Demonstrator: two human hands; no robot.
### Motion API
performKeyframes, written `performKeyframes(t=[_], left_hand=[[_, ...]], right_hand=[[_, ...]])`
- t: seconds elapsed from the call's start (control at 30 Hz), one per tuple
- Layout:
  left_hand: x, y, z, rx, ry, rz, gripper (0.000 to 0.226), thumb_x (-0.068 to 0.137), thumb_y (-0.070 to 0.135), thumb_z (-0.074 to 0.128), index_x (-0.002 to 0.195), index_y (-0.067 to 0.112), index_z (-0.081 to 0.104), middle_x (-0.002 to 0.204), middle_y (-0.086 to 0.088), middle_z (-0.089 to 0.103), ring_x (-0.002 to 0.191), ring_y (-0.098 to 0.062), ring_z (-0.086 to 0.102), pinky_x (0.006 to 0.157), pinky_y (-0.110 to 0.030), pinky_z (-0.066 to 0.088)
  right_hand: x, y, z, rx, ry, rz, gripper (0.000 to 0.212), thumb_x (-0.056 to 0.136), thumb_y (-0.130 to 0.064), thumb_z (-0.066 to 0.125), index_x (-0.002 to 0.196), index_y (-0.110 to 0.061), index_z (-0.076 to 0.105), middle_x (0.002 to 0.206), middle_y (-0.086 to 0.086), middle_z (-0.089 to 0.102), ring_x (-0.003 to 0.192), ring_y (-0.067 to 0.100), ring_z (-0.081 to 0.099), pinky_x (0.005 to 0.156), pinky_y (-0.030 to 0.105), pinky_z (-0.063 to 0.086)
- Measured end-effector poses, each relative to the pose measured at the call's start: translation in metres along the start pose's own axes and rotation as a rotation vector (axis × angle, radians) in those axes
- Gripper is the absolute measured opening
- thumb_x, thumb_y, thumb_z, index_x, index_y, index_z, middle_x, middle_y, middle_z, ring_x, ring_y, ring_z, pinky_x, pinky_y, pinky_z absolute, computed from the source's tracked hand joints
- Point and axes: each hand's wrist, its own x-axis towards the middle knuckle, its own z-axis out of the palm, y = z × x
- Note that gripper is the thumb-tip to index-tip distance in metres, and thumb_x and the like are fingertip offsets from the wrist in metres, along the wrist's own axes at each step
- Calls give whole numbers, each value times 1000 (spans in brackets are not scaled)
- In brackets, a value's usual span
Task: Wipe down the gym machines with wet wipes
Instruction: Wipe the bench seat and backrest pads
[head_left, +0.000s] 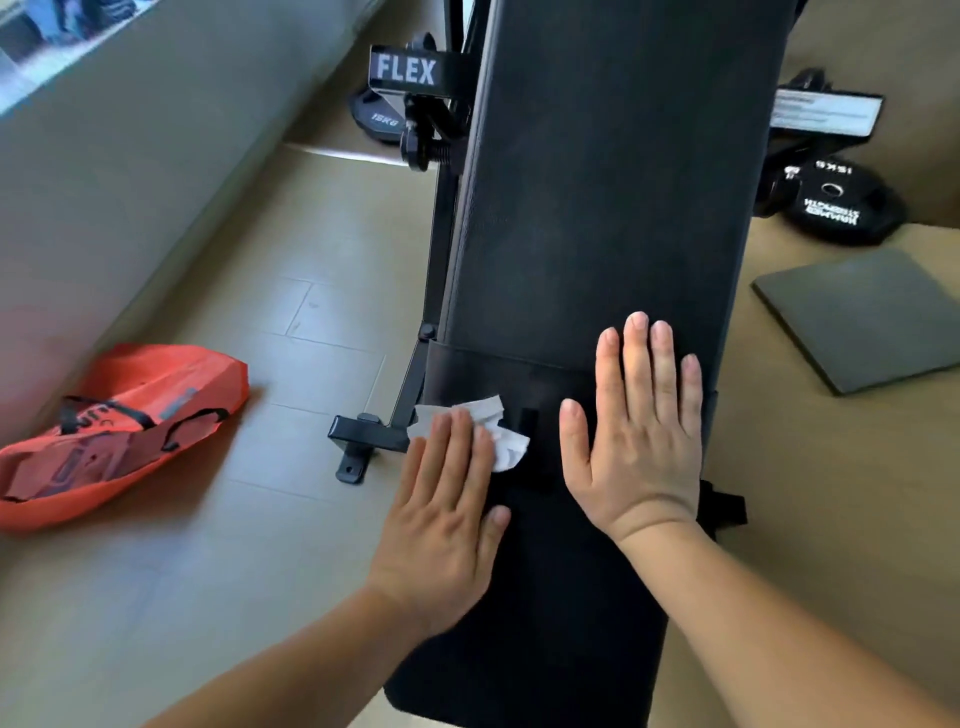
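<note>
Scene: A person bends over a black padded bench (613, 208), its frame carrying a "FLEX" label (405, 70), and wipes it with bare hands.

Left hand: The left hand (441, 514) lies flat with its fingers straight and close together, pressing a white wet wipe (498, 431) onto the pad. Nothing is pinched.

Wet wipe: It is crumpled, partly under the left fingertips and partly showing beyond them. It sits near the bench's left edge, just below the seam where 2 cushions meet.

Right hand: The right hand (639, 441) rests palm-down across that seam, fingers straight and slightly spread, holding nothing.

Step in hand: Judged to be the lower cushion; whether the long upper cushion has been wiped cannot be told.

Risk, edge: Only flat pressure holds the wipe, so an outward stroke could push it off the side toward the frame foot (363, 436) and the floor.

Risk, coverage: Bunched as it is, the wipe touches little surface, so streaks or a skipped seam seem likely unless it is spread out.

Risk, slip: A wetted cushion may let the bracing right palm slide.

Surroundings: An orange bag (119, 431) lies on the floor at left; a weight plate (841, 208) and a grey mat (862, 317) lie at right.
</note>
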Motion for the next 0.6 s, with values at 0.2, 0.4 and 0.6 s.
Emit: performKeyframes(t=[0.2,0.4,0.6], left_hand=[[85,-24,-25,55,86,-8,75,107,52,26,164,12,-2,171,-11,-14,157,-23,-19,129,-46,0],[22,-10,-3,58,63,79,72,106,54,17,163,20,-11,169,2,-23,153,-11,-29,129,-42,-4],[-19,-10,-11,66,44,163,70,104,55,14,165,22,5,171,4,-4,158,-12,-9,129,-35,5]], right_hand=[[-4,0,5,6,110,-13,68,107,-47,27,163,-8,22,172,14,13,160,28,7,128,54,12],[-23,2,9,215,363,-53,54,106,-32,45,151,-4,45,156,18,42,149,34,36,121,53,30],[-92,-12,19,231,259,-47,47,103,-32,46,146,-16,56,159,8,43,154,27,28,126,52,21]])
